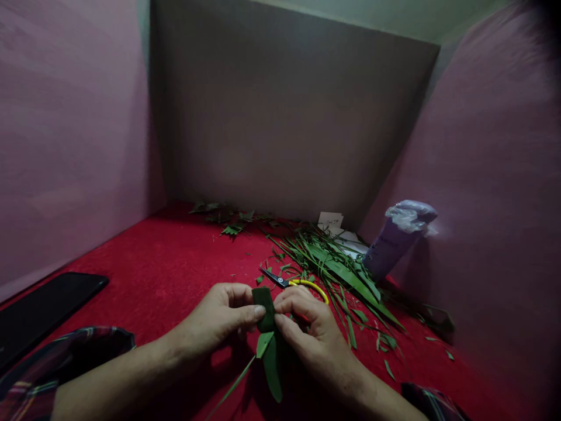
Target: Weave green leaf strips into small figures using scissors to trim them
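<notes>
Between my two hands is a folded green leaf (263, 310), with a flat squarish top and a long tip hanging below. My left hand (223, 313) pinches it from the left, its thumb lying across the front. From the right, the thumb and fingertips of my right hand (304, 327) close on the leaf's edge. A paler leaf strip (264, 345) crosses just under the fold, and a thin stem (232, 386) runs from it down to the left. Just beyond my hands lie scissors with yellow handles (309, 283), partly hidden behind my right hand.
A heap of long green leaves (342, 269) covers the right of the red cloth (153, 251), with scraps around it. Lobed leaves (234, 229) lie at the back. A purple container topped with clear plastic (394, 240) leans at right. A black phone-like slab (52, 304) rests at left. Walls enclose three sides.
</notes>
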Available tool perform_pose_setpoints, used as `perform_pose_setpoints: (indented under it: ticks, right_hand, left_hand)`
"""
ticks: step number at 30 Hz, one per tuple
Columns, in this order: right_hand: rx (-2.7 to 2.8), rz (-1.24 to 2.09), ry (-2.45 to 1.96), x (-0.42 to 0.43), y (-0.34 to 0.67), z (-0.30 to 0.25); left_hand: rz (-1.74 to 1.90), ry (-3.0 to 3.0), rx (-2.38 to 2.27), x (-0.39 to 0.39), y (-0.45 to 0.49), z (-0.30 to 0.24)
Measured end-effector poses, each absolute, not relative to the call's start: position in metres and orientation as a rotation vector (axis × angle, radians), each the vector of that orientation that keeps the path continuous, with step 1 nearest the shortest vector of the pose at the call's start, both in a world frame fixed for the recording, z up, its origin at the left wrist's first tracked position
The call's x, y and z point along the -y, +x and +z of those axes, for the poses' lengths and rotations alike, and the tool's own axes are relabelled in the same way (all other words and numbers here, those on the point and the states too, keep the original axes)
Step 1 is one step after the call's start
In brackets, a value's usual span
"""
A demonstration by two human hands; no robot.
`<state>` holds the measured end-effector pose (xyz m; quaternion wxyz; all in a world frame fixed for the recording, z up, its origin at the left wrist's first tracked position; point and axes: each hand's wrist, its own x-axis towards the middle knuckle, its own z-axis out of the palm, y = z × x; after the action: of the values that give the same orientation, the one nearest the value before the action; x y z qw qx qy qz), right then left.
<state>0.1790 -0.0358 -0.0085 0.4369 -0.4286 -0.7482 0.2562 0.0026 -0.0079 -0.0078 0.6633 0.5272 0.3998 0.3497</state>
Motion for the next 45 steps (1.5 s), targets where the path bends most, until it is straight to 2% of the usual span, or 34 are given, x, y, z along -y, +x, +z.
perform_pose_setpoints:
  ticks: [31,37,45]
  right_hand:
    - [1.721,0.737,-1.077,0.036,0.175,-0.014]
    - [1.719,0.656,-1.113,0.033,0.179,-0.010]
    - [1.512,0.475,-1.396,0.001,0.216,-0.004]
  left_hand:
    - [0.765,1.187,-0.923,0.007,0.004,-0.009]
    - [0.767,1.201,-0.954,0.006,0.004,-0.008]
    - [0.839,1.167,-1.047,0.001,-0.001,-0.007]
